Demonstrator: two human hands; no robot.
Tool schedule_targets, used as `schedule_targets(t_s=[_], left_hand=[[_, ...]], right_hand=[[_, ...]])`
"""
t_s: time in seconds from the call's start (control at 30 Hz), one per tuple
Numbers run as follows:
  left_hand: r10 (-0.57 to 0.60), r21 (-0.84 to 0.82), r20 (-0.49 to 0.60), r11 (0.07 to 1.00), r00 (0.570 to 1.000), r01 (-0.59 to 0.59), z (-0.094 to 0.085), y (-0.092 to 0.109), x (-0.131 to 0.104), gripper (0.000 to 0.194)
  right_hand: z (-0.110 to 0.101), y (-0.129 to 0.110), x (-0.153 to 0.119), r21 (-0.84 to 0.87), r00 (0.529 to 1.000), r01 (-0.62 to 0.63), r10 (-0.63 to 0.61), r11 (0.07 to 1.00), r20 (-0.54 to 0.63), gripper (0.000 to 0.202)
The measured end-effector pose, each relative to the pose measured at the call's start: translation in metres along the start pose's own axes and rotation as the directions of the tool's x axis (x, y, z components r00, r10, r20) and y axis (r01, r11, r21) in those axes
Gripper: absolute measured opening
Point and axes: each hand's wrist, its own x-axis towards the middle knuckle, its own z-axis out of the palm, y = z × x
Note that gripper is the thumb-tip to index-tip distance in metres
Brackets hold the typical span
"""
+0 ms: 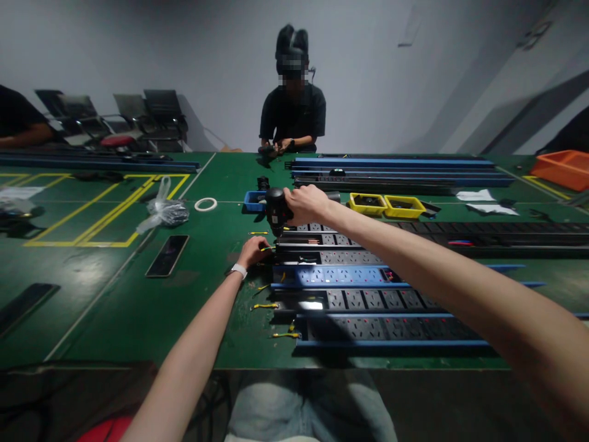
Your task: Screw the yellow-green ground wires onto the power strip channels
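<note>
My right hand (306, 205) grips a black power screwdriver (277, 209), its tip pointing down at the left end of a black power strip (322, 240). Close below it, my left hand (254, 250) pinches a short yellow-green wire (267, 248) at that same strip end. Toward me lie more power strips side by side, among them a blue one (340, 275) and a black one with blue edges (368, 328). Short yellow wires such as this one (265, 306) stick out from their left ends.
Beyond my right hand stand two yellow bins (405, 207) and a blue bin (254, 201). Left are a phone (168, 256), a tape roll (205, 204) and a plastic bag (165, 209). A co-worker (293, 113) sits across the table; an orange crate (564, 170) is far right.
</note>
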Motion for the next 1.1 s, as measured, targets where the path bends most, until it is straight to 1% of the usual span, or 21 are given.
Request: schedule_targets(t_s=[0.1,0.27,0.6,0.7,0.97,1.1], left_hand=[[0.016,0.001,0.006,1.0,1.0,-0.016,0.0,-0.002,0.0,0.01],[0.05,0.004,0.016,0.999,0.999,-0.051,0.001,-0.005,0.0,0.012],[0.025,0.0,0.014,1.0,1.0,-0.025,0.002,-0.004,-0.001,0.013],[0.015,0.0,0.015,1.0,1.0,-0.015,0.001,-0.002,-0.001,0.012],[-0.011,-0.001,0.021,1.0,1.0,0.011,0.0,-0.001,0.0,0.011],[-0.021,0.006,0.013,1.0,1.0,0.021,0.002,-0.003,0.001,0.013]], right_hand=[[0.003,-0.006,0.007,-0.045,0.999,0.011,-0.013,0.999,-0.031,0.064],[0.007,-0.009,0.013,-0.077,0.999,0.013,-0.017,0.997,-0.052,0.059],[0.006,-0.008,0.008,-0.088,0.999,0.019,-0.022,0.996,-0.04,0.056],[0.005,-0.009,0.006,-0.085,0.999,0.016,-0.019,0.996,-0.04,0.059],[0.007,-0.001,-0.002,-0.065,0.999,-0.041,0.04,0.997,-0.018,0.066],[0.008,0.003,-0.005,-0.05,0.998,-0.067,0.066,0.997,-0.019,0.061]])
